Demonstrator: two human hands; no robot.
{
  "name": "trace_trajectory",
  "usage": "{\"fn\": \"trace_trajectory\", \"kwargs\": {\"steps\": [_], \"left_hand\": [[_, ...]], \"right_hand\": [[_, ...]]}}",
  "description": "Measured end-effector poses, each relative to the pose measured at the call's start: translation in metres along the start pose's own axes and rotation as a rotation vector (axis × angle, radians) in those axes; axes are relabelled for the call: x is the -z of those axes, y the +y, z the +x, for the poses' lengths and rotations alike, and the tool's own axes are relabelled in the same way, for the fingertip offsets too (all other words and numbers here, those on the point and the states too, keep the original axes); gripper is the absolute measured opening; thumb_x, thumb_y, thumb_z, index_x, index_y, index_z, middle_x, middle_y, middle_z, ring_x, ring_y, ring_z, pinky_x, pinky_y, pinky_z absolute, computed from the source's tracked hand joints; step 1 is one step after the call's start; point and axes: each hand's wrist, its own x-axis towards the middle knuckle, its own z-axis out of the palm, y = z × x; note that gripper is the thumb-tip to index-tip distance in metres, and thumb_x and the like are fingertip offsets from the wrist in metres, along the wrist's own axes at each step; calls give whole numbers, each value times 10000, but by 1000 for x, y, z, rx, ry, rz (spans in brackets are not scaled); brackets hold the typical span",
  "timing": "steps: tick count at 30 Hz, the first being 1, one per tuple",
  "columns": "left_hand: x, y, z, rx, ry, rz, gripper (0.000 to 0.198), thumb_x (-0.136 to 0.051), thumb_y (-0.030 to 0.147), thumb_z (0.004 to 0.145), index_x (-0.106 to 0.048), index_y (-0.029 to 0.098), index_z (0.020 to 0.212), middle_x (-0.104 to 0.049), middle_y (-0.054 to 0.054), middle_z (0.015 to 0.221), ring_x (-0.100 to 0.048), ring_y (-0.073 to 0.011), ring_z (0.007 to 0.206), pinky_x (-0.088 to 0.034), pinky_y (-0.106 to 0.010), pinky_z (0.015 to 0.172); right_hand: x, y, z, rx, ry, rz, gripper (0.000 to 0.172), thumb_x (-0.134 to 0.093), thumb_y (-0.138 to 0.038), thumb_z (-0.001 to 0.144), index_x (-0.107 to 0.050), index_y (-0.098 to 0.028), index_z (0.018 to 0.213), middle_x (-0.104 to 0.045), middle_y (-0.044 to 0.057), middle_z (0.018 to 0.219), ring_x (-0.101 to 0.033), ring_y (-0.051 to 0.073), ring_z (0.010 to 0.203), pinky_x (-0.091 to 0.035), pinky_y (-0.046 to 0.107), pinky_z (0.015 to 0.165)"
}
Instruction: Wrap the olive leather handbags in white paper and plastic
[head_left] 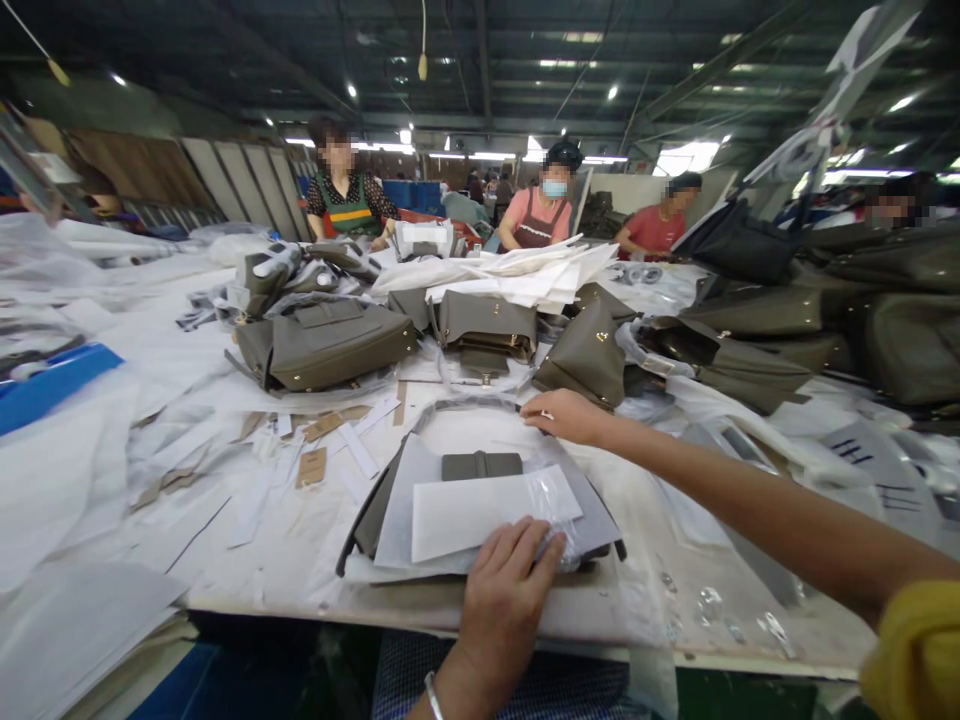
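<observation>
Olive handbag [371, 517], lying near the edge of the surface [285, 572], looks light and soft-sided, best held by the handle [469, 402] that the right grip [566, 415] clasps while the left grip [510, 580] rests, unclenched, on a white packet [457, 517].

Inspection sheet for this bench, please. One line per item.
Surface: pale table, paper spread over much of it.
Job's things: dark bag with a thin sheet and white card on top; handle at its far side.
Clutter: brown tags, paper strips, blue sheet.
Hands: left hand flat on the card; right hand at the handle, grip unclear.
Cables: hanging cord overhead.
Surroundings: people across the table; other bags piled between.
</observation>
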Motion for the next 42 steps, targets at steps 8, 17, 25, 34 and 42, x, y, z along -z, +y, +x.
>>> {"fn": "trace_trajectory", "kwargs": {"steps": [8,17,25,34,42], "left_hand": [[1,0,-2,8,-54,-5,354,-399,229,1013,-621,271,1286,-652,-2,1314,-582,-206,1205,-484,-375,1010],[3,1,1,0,-96,33,362,-508,179,961,-610,269,1296,-662,-27,1296,-593,-222,1198,-514,-392,990],[3,1,-3,-5,-111,25,413,-546,152,940,-585,290,1327,-641,-25,1325,-572,-215,1225,-488,-398,1038],[17,-4,4,0,-198,-7,387,-499,163,967,-556,221,1345,-638,-54,1326,-602,-183,1180,-490,-358,1064],[65,-27,3,-272,-319,165,435,-406,157,995,-455,129,1426,-539,-91,1448,-447,-225,1381,-375,-450,1173]], "right_hand": [[-19,-39,-40,49,-232,100,802,-704,-647,751,-583,-110,1334,-604,197,1326,-550,346,1229,-397,442,1059],[-28,-15,-4,-34,-323,273,457,-558,-572,889,-751,-178,1017,-755,61,970,-666,207,881,-456,253,743],[-33,-33,-59,-23,-83,307,794,-566,-630,864,-402,-184,1501,-426,139,1527,-361,323,1415,-246,486,1163],[-46,-48,-82,-55,103,273,461,-514,-403,973,-526,-258,1410,-501,108,1475,-386,315,1412,-182,657,1155],[-70,-101,-138,176,371,95,684,-644,-331,896,-375,-191,1508,-488,124,1483,-436,292,1384,-356,540,1155]]}}
